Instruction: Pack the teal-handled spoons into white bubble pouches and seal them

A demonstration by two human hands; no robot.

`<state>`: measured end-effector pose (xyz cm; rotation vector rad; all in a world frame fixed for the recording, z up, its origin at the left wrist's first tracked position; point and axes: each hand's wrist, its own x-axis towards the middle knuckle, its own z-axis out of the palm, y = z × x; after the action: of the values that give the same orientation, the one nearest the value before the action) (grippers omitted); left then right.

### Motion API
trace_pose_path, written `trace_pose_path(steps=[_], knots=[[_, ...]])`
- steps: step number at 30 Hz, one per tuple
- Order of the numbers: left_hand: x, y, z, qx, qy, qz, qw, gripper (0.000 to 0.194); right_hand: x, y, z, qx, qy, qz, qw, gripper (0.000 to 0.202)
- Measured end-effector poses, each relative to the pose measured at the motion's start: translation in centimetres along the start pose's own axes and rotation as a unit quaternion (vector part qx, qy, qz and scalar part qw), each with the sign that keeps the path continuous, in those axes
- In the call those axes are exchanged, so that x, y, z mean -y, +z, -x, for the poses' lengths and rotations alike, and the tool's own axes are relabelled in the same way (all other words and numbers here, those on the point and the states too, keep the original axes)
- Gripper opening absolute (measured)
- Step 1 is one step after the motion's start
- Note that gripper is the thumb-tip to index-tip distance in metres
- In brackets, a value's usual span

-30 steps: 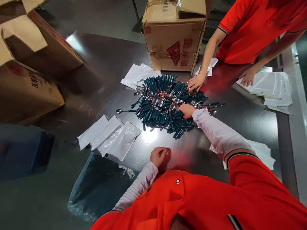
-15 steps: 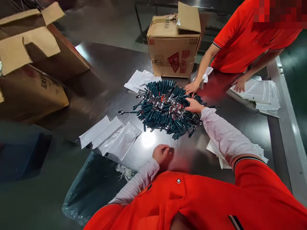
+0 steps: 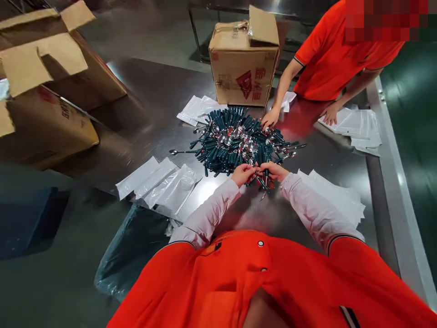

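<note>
A big heap of spoons [image 3: 223, 152] with dark green handles and shiny metal bowls lies on the metal table [image 3: 153, 105]. At the heap's near edge, my right hand [image 3: 274, 171] is closed around a small bunch of these spoons [image 3: 262, 155], handles pointing up and away. Touching or almost touching it, my left hand [image 3: 243, 174] has its fingers pinched together by the bunch; what lies between them is too small to make out. Small red bits show among the spoons. A single spoon [image 3: 180, 151] sticks out on the left.
Across the table a co-worker's hand [image 3: 271, 117] touches the heap; their other hand rests on white plastic bags [image 3: 362, 124]. More white bags [image 3: 155, 184] lie left and right. A cardboard box [image 3: 244, 75] stands behind, open cartons [image 3: 51, 118] at left, a lined bin [image 3: 133, 250] below.
My right hand has drawn back from the heap toward me with a bunch of spoons. My left hand has risen from the table edge to meet it.
</note>
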<state>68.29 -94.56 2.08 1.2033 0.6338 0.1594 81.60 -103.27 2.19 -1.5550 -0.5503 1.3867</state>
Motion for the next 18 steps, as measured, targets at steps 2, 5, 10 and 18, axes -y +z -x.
trace_pose_path(steps=[2,5,10,18], knots=[[1.1,-0.2,0.3,0.03,-0.039,-0.005,0.999,0.033,-1.7,0.4,0.6,0.01,0.033,-0.037,0.999,0.013],[2.6,-0.7,1.0,0.024,0.002,-0.076,0.997,0.023,-4.4,1.1,1.6,0.032,0.09,-0.119,0.988,0.015],[5.8,-1.3,3.5,0.111,0.168,-0.161,0.966,0.023,-8.1,2.1,3.7,0.014,0.108,-0.256,0.961,0.015],[10.3,-1.1,6.2,-0.001,0.145,-0.221,0.964,0.012,-11.5,3.8,4.9,-0.125,0.094,-0.287,0.945,0.013]])
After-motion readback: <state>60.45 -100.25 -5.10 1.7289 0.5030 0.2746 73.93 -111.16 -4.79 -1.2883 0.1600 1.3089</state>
